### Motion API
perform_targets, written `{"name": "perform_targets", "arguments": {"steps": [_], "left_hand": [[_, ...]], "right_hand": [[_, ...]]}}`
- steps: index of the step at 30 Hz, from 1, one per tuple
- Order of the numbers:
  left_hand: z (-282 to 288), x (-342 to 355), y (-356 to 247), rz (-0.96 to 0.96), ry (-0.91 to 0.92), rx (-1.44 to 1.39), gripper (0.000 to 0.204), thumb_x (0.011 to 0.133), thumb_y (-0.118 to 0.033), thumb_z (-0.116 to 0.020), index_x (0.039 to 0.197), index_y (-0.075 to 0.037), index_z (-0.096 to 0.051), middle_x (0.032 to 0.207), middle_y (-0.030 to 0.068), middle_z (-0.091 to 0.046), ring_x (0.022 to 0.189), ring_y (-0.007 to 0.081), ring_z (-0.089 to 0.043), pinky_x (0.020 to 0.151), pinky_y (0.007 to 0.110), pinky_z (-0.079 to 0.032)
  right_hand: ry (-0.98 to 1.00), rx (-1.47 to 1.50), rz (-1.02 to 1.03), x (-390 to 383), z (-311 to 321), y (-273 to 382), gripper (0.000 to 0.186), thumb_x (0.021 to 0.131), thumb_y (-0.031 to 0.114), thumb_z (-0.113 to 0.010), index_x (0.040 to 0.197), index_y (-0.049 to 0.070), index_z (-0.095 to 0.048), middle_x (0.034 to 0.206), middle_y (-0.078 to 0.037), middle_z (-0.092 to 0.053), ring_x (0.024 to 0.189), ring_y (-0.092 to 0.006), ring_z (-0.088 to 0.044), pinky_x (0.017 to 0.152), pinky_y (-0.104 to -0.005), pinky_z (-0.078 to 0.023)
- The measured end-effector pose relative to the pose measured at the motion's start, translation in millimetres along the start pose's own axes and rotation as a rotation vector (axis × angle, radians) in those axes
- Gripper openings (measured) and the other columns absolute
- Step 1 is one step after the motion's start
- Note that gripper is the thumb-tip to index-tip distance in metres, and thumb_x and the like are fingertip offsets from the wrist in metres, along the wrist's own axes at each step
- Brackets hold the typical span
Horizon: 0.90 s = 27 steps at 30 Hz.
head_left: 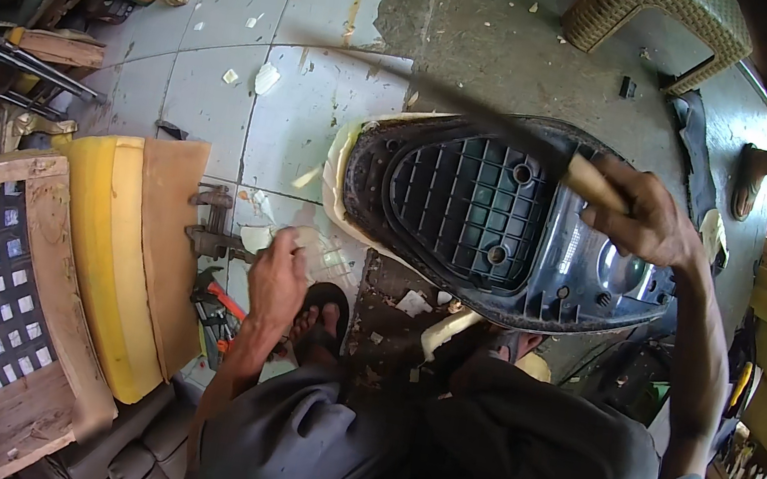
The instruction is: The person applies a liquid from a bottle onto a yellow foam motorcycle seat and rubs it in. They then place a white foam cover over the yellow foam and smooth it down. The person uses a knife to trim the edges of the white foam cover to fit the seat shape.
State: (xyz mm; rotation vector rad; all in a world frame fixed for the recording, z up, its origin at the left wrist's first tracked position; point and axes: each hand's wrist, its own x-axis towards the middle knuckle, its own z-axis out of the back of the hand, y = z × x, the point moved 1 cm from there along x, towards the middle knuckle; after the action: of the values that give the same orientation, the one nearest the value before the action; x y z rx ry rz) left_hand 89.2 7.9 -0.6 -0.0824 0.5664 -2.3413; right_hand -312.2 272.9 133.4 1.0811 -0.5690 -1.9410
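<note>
Floor (214,100), part tile, part bare concrete, runs under & around the seat base (471,203). Well L of the seat base we've got a wooden frame (59,267) w/ dark webbing. The seat base itself, black, ribbed face up, w/ a pale foam edge (337,181) at its L end, lies in front of us, its R end under our R hand, its L end just beyond & to the R of our L hand. Btwn frame & seat base: a yellow slab (120,267) & brown board (165,244). Beyond the seat base, to the R: a woven stool (665,13).

Our R forearm comes up past the seat base's R end, elbow bent; R hand (646,218) is wrapped tight round the wooden handle of a long-bladed tool (591,181). Blade's blurred, slants L over the seat base's far edge; can't tell if it touches. Our L forearm rises nr-upright; L hand (277,283) is apart from the seat base, fingers curled, pale blur at the tips, so can't tell if it's grasping anything. Smallest: pale scraps (268,78), L of & beyond the seat base.
</note>
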Motion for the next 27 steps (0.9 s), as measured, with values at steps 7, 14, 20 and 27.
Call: {"name": "perform_targets", "arguments": {"steps": [7,14,20,27], "left_hand": [[-17,31,-21,-0.565,-0.054,-0.001,0.029,0.084,-0.012,-0.077,0.110,-0.008,-0.065,0.108,0.0113,-0.060,0.105,0.0329,-0.060,0.092,0.047,-0.048],[-33,58,-22,-0.986,-0.161,-0.083,0.021,0.082,-0.015,-0.079,0.101,-0.010,-0.070,0.109,0.0062,-0.061,0.110,0.0266,-0.059,0.102,0.048,-0.045],[-25,56,-48,-1.146,-0.037,-0.381,0.019,0.085,-0.021,-0.080,0.085,-0.006,-0.069,0.076,0.0046,-0.060,0.081,0.0243,-0.061,0.091,0.044,-0.046],[-95,11,-125,-1.353,-0.182,-0.171,0.039,0.087,-0.028,-0.077,0.123,-0.015,-0.070,0.125,0.0092,-0.058,0.121,0.0303,-0.049,0.105,0.054,-0.035]], "right_hand": [[-0.630,0.533,-0.176,-44,-71,7,0.056,0.095,0.044,-0.070,0.128,0.001,-0.057,0.071,0.001,-0.055,0.050,-0.0072,-0.051,0.045,-0.0249,-0.037],[-1.064,0.723,-0.379,-108,-170,26,0.043,0.100,0.031,-0.069,0.130,0.003,-0.056,0.072,0.002,-0.056,0.051,-0.0061,-0.053,0.043,-0.0217,-0.039],[-1.398,0.737,-0.421,-144,-265,68,0.035,0.101,0.025,-0.067,0.128,0.003,-0.057,0.074,0.001,-0.057,0.051,-0.0060,-0.053,0.045,-0.0223,-0.042],[-1.661,0.401,-0.748,-258,-368,124,0.031,0.097,0.017,-0.067,0.124,0.002,-0.061,0.080,-0.001,-0.060,0.059,-0.0085,-0.055,0.052,-0.0276,-0.045]]}}
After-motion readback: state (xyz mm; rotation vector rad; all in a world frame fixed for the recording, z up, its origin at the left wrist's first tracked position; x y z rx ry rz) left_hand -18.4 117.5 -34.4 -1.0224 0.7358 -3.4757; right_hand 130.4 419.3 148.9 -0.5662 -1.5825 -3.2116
